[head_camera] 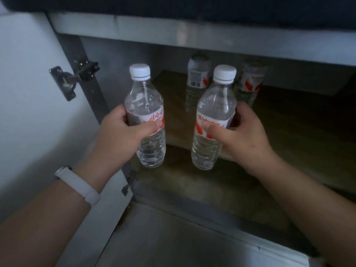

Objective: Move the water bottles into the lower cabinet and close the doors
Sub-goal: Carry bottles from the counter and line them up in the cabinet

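four water bottles (145,101), two hands (117,135)

I log: bottles (146,120) clear glossy plastic; shelf (289,116) matt wood; hinge (71,81) dull metal; wristband (79,185) smooth, matt.

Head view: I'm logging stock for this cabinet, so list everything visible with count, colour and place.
cabinet: 1, grey, open
shelf: 1, brown, inside the cabinet
door: 1, white, swung open at left
hinge: 1, dark metal, on the door
back bottles: 2, clear with red-white labels, upright at the shelf's back
held bottles: 2, clear with white caps, held up before the opening
wristband: 1, white, left wrist
left grip: 1, bare, round one held bottle
right grip: 1, bare, round the other
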`<action>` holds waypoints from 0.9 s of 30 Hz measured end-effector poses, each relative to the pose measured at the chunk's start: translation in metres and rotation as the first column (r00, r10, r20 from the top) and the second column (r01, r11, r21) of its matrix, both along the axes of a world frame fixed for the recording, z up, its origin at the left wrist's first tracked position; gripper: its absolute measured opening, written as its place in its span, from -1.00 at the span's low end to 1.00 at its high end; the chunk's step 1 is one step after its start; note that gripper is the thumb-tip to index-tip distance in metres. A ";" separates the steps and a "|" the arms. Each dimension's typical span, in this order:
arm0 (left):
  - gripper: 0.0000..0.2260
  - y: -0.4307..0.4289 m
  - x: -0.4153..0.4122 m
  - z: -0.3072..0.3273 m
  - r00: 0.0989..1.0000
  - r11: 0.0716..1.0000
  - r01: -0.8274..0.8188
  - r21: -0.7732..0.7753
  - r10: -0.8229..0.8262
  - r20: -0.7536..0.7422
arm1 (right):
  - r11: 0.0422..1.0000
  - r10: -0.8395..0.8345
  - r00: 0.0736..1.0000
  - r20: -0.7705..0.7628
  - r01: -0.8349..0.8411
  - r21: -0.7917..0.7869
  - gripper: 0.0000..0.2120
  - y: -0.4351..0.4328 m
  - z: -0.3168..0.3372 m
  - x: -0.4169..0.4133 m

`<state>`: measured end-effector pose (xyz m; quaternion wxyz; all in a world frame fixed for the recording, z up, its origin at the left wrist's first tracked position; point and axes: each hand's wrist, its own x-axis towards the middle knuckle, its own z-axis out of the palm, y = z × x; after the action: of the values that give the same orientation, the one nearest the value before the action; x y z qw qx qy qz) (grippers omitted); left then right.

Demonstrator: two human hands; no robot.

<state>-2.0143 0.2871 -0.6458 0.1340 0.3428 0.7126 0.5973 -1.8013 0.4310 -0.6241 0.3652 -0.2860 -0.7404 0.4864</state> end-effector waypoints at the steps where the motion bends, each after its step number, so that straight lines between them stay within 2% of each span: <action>1: -0.50 0.006 -0.001 0.003 1.000 1.000 -0.004 0.011 0.004 -0.007 | 1.000 -0.014 1.000 -0.002 0.014 0.005 -0.53 0.005 0.002 0.000; 7: -0.48 0.045 -0.013 0.011 1.000 0.999 0.010 0.033 -0.009 -0.005 | 0.999 -0.045 0.999 0.007 0.045 0.006 -0.35 0.033 0.009 -0.003; 11: -0.47 0.070 -0.030 0.010 1.000 0.999 0.013 0.033 -0.013 0.005 | 0.995 -0.098 0.994 0.042 0.097 0.022 -0.44 0.055 0.005 -0.009; 15: -0.52 0.095 -0.047 0.012 1.000 1.000 0.005 0.019 -0.005 0.010 | 0.995 -0.098 0.995 0.031 0.096 0.035 -0.33 0.072 0.005 -0.015; 21: -0.56 0.123 -0.062 0.013 0.999 1.000 -0.022 0.002 0.022 0.045 | 0.998 -0.057 0.998 0.009 0.057 0.021 -0.57 0.092 0.008 -0.029; 24: -0.52 0.130 -0.068 0.008 0.997 1.000 -0.026 0.004 0.026 0.066 | 1.000 -0.025 0.999 -0.021 0.024 -0.012 -0.57 0.100 0.007 -0.035; 27: -0.50 0.131 -0.070 0.005 1.000 1.000 -0.001 -0.002 0.001 0.026 | 1.000 0.000 1.000 -0.010 0.000 -0.002 -0.58 0.104 0.005 -0.038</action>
<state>-2.0845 0.4179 -0.6410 0.1432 0.3343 0.7115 0.6013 -1.8396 0.5345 -0.6190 0.3688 -0.2837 -0.7382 0.4885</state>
